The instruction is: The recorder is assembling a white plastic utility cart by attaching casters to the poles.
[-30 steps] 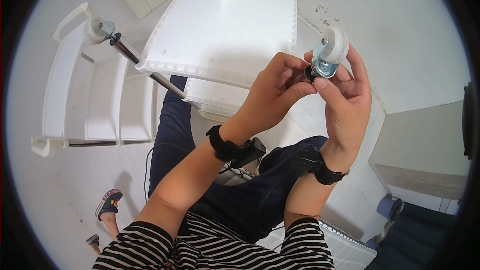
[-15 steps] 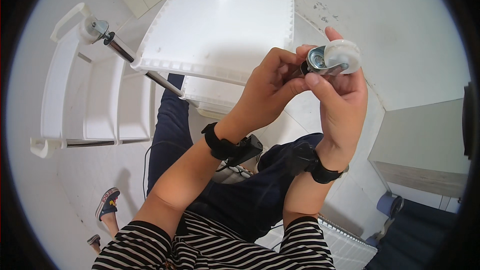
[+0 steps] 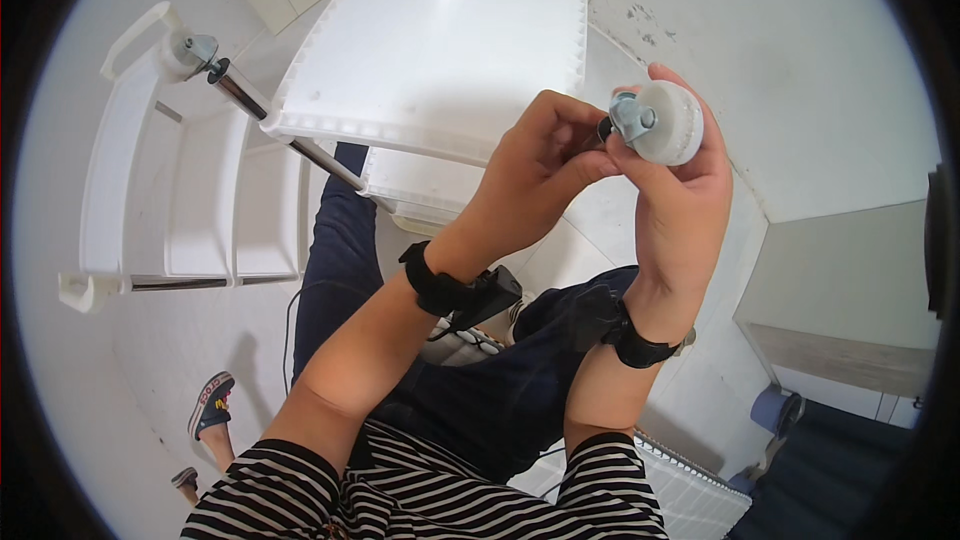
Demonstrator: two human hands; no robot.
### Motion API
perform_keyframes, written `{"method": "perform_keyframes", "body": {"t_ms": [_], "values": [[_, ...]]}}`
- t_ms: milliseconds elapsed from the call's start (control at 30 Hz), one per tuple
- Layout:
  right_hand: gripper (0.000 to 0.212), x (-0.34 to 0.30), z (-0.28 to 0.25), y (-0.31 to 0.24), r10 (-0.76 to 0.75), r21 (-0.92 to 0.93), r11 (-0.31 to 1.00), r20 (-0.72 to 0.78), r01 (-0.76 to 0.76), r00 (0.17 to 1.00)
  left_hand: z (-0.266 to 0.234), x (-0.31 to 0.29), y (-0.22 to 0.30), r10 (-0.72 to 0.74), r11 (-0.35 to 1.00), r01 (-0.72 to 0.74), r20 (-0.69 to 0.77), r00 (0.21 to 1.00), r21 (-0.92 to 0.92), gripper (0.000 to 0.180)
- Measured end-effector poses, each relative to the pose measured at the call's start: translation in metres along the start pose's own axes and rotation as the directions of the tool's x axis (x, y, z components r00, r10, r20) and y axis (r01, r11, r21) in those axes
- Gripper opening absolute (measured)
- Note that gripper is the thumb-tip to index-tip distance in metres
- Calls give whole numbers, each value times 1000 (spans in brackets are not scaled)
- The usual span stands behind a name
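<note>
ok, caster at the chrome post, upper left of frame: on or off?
On: the caster sits at the chrome post's end, its metal bracket against the black cap. Cannot tell whether fully seated.

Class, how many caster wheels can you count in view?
2: one white caster wheel held in the right hand, and a second caster at the end of the metal tube, upper left. Others may be hidden.

Readable text in one spot only: short run of reddish capitals along the pale sole edge (image 3: 207, 398) of a dark blue shoe (image 3: 216, 411), lower left. Yellow and red marks on its upper, too small to read.
</note>
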State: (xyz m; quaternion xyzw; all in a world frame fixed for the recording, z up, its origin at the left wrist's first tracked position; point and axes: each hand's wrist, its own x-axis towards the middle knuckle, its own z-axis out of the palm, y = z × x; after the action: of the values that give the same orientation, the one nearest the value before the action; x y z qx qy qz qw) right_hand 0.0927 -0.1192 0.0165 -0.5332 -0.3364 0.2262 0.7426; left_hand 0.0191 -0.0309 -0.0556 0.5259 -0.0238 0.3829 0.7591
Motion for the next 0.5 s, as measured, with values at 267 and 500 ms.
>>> {"method": "perform_keyframes", "body": {"t_ms": [267, 500], "values": [[53, 6, -11, 4, 44, 136, 989, 157, -66, 987, 1, 1, -2, 43, 998, -42, 17, 999, -52, 27], [49, -5, 5, 11, -38, -47, 998, -121, 33, 992, 2, 0, -3, 24, 999, -24, 3, 1000, -37, 22]]}}
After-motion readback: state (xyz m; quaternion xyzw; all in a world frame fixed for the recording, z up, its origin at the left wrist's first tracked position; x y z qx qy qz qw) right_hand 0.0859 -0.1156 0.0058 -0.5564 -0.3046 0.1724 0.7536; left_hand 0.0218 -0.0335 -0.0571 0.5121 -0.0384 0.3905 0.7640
